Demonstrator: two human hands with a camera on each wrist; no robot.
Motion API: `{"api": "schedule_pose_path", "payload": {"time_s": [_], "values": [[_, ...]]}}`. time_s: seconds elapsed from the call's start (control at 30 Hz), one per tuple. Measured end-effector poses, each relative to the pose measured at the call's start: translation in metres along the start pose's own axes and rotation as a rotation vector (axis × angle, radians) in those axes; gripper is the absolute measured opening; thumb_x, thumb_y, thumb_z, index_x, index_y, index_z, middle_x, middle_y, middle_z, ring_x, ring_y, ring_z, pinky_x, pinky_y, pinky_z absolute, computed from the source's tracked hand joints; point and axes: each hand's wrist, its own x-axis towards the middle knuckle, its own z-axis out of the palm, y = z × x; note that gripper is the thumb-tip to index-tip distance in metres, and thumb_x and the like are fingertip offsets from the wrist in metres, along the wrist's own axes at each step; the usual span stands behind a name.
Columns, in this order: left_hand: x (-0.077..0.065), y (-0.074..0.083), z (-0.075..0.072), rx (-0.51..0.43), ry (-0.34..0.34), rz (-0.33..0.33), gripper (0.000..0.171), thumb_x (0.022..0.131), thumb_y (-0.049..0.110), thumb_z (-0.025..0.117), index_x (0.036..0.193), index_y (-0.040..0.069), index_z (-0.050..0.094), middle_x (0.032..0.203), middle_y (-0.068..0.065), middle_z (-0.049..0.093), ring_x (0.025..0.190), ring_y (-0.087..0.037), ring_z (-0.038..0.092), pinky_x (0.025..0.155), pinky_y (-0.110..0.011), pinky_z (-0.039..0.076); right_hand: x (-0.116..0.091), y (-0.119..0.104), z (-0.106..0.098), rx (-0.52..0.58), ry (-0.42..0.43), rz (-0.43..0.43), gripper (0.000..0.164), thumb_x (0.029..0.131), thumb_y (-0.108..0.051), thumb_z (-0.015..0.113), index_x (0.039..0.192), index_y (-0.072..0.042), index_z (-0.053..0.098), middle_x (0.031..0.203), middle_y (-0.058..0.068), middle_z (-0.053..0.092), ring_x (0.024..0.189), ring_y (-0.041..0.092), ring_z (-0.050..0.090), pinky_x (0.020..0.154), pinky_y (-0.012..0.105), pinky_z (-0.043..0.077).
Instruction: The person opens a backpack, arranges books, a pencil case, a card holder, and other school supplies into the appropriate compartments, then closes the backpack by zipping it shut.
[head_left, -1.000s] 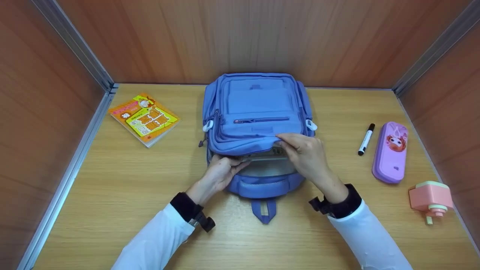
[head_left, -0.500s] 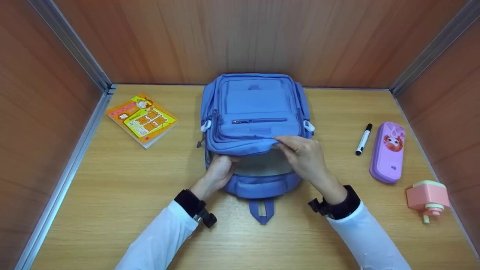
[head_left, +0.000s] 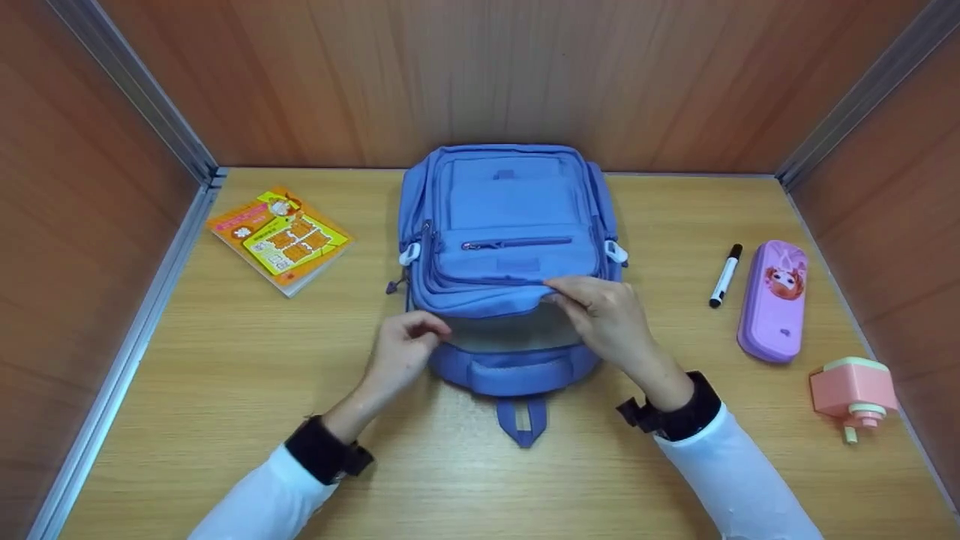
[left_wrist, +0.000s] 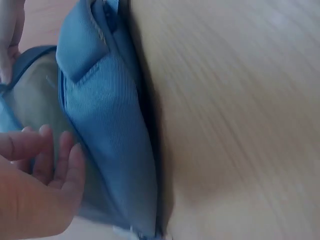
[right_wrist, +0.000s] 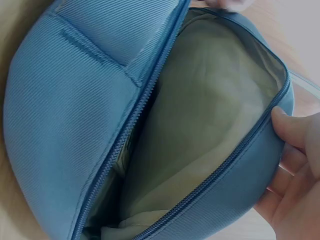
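Observation:
A blue backpack [head_left: 510, 202] lies front side up on the table, its main compartment unzipped toward me. My right hand [head_left: 611, 319] pinches the rim of the raised front panel. In the right wrist view the thumb lies on the outside of the zipper [right_wrist: 220, 170] edge, with pale lining [right_wrist: 215, 85] behind it. At the left corner of the opening is my left hand [head_left: 401, 349], fingers loosely bent and nothing between them. The left wrist view shows these bent fingers [left_wrist: 57, 160] in front of the opening. What lies deep inside the bag is mostly hidden in shadow.
An orange and yellow booklet [head_left: 281, 240] lies at the left. On the right are a black-and-white marker [head_left: 726, 276], a purple pencil case [head_left: 775, 304] and a pink pencil sharpener-like device [head_left: 853, 390]. Wooden panels [head_left: 487, 82] enclose the back and sides.
My left hand has come out of the bag and moved left. A flat greyish item seen in the opening a second ago is now out of sight. The right hand keeps its hold.

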Motion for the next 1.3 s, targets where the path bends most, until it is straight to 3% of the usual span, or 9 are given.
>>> {"api": "schedule_pose_path", "payload": {"time_s": [0.17,0.27,0.43,0.53,0.6,0.73,0.83,1.0,1.3], "values": [[0.012,-0.011,-0.043,0.104,0.276,0.106,0.021,0.074,-0.014,0.054,0.084,-0.003,0.07,0.082,-0.013,0.067,0.07,-0.021,0.059,0.061,-0.021,0.048,-0.007,0.001,0.002,0.005,-0.031,-0.004,0.021,0.08,-0.008,0.073,0.102,-0.008,0.073,0.096,0.005,0.072,0.083,0.017,0.069,0.069,0.028,0.056],[0.026,-0.023,-0.072,0.267,0.409,0.083,0.026,0.076,-0.005,0.057,0.099,0.001,0.067,0.099,-0.011,0.062,0.08,-0.022,0.055,0.066,-0.027,0.046,-0.011,0.001,0.002,0.0,-0.054,0.0,0.021,0.082,-0.01,0.072,0.103,-0.009,0.073,0.096,0.005,0.072,0.084,0.016,0.069,0.07,0.025,0.055],[0.053,-0.039,-0.114,0.483,0.414,-0.209,0.068,0.086,0.032,0.06,0.142,0.002,0.034,0.149,-0.021,0.017,0.13,-0.036,0.028,0.097,-0.05,0.036,-0.015,0.001,0.004,-0.019,-0.071,0.0,0.019,0.083,-0.013,0.071,0.102,-0.009,0.074,0.097,0.005,0.072,0.085,0.015,0.069,0.071,0.024,0.055],[0.067,-0.046,-0.132,0.551,0.36,-0.392,0.1,0.086,0.058,0.052,0.15,0.002,0.0,0.151,-0.022,-0.023,0.14,-0.041,-0.002,0.109,-0.057,0.018,-0.017,0.0,0.006,-0.034,-0.071,0.0,0.019,0.083,-0.015,0.072,0.101,-0.01,0.074,0.097,0.004,0.072,0.085,0.016,0.069,0.071,0.025,0.055],[0.077,-0.049,-0.14,0.576,0.347,-0.477,0.11,0.082,0.069,0.047,0.148,0.003,-0.012,0.148,-0.022,-0.031,0.139,-0.043,-0.008,0.111,-0.057,0.01,-0.018,0.0,0.007,-0.043,-0.073,-0.001,0.019,0.082,-0.015,0.072,0.101,-0.01,0.074,0.096,0.004,0.072,0.085,0.016,0.069,0.07,0.025,0.055],[0.095,-0.053,-0.15,0.64,0.321,-0.586,0.116,0.079,0.076,0.04,0.146,-0.002,-0.015,0.147,-0.029,-0.026,0.138,-0.047,-0.001,0.11,-0.058,0.011,-0.02,0.0,0.008,-0.04,-0.064,0.001,0.018,0.081,-0.013,0.073,0.099,-0.01,0.075,0.094,0.004,0.072,0.082,0.017,0.069,0.068,0.028,0.056],[0.103,-0.054,-0.154,0.663,0.31,-0.658,0.116,0.08,0.075,0.04,0.146,-0.006,-0.009,0.148,-0.036,-0.006,0.133,-0.048,0.016,0.106,-0.056,0.023,-0.02,0.0,0.009,-0.035,-0.054,0.006,0.017,0.081,-0.012,0.073,0.098,-0.01,0.075,0.094,0.003,0.072,0.082,0.017,0.069,0.067,0.03,0.056],[0.109,-0.051,-0.156,0.628,0.336,-0.739,0.117,0.077,0.069,0.055,0.148,-0.004,-0.002,0.141,-0.032,0.02,0.125,-0.044,0.029,0.1,-0.054,0.033,-0.021,0.0,0.011,-0.037,-0.065,0.014,0.018,0.081,-0.012,0.074,0.099,-0.012,0.075,0.095,0.003,0.072,0.083,0.016,0.069,0.069,0.028,0.056],[0.115,-0.044,-0.154,0.575,0.357,-0.813,0.125,0.071,0.055,0.073,0.147,-0.003,-0.008,0.139,-0.03,0.023,0.126,-0.041,0.032,0.103,-0.048,0.033,-0.023,0.002,0.01,-0.045,-0.072,0.03,0.018,0.081,-0.014,0.073,0.099,-0.011,0.075,0.096,0.004,0.072,0.084,0.016,0.069,0.071,0.026,0.055]]}}
